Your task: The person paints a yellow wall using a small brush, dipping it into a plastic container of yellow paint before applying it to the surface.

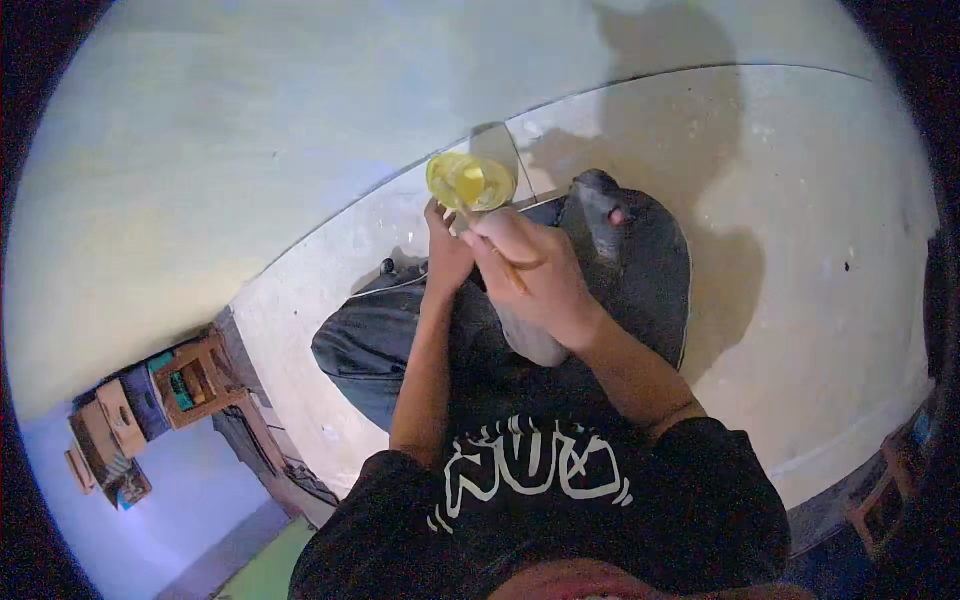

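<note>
A small yellow container [489, 189] with a round open top and a yellow rim is in front of me, near the foot of the wall. My left hand [451, 259] grips it from the near side, fingers against its lower wall. Between the fingers of my right hand [544, 274] is a slim brush-like stick [512, 276] with an orange-brown handle. Its far end points at the container's mouth; whether it dips inside is too blurred to tell. Something yellow shows within. My crossed legs in dark trousers [375, 330] lie beneath both hands.
I sit on a pale tiled floor [810, 300], close to a light wall [247, 135]. Wooden furniture [199, 382] with boxes on it stands at the left. Another wooden frame [877, 510] is at the lower right. My shadow falls across floor and wall.
</note>
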A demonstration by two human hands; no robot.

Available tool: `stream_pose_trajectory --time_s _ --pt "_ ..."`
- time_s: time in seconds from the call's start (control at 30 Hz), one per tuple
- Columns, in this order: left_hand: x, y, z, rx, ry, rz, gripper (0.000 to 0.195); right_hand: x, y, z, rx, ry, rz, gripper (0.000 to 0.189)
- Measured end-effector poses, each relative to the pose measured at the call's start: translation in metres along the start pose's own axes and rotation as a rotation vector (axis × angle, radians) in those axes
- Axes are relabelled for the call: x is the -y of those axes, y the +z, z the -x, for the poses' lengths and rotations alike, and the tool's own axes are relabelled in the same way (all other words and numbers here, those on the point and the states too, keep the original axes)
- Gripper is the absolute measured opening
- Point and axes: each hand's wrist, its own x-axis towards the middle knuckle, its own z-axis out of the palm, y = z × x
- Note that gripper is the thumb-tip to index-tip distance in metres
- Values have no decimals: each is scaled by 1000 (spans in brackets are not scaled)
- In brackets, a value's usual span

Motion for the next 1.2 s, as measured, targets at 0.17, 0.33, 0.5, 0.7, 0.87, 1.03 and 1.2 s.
stream_pose_trajectory --time_s 0.17,0.33,0.5,0.7,0.87,1.03,1.2 --pt "-5 6 -21 -16 -30 265 94 4 -7 1 9 -9 -54 12" --pt "-5 12 -15 -133 129 -79 76 1 1 13 25 -41 -122 12" --pt "3 8 -15 -45 293 -436 54 -3 16 20 -11 30 -80 15" --pt "16 10 -27 -115 194 -262 80 -6 16 21 67 17 -91 26" --pt "21 12 -16 -118 292 -280 78 -7 12 25 85 -37 -178 37" --pt "21 10 -13 -82 162 -515 59 -6 15 22 52 2 -173 29" --pt "12 19 -23 -142 12 151 79 -13 19 25 -15 -36 -131 23"
